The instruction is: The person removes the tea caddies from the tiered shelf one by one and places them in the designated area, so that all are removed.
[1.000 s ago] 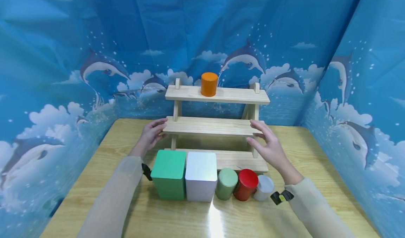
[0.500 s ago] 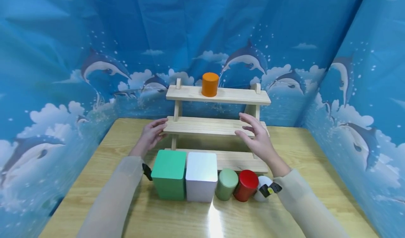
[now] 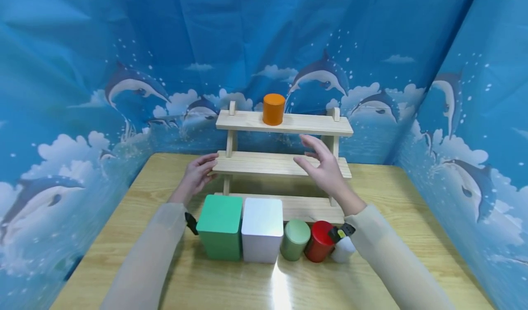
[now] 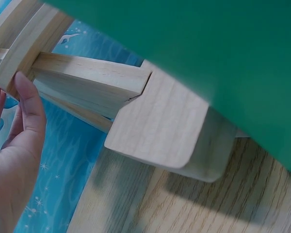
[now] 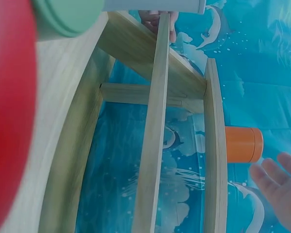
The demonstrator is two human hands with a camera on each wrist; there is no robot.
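Observation:
A three-tier wooden shelf stand is set on the table. My left hand holds the left end of its middle tier; in the left wrist view the thumb and fingers pinch that board end. An orange canister stands upright on the top tier, left of centre. My right hand hovers before the right part of the middle tier, fingers spread and slightly bent, holding nothing. In the right wrist view its fingertips are close to the orange canister, apart from it.
A row stands before the stand: green box, white box, light green canister, red canister and small white canister, partly covered by the right wrist camera. A blue dolphin curtain hangs behind the wooden table.
My right hand has moved left and upward from the middle tier's right end towards the orange canister. The left hand stays on the stand.

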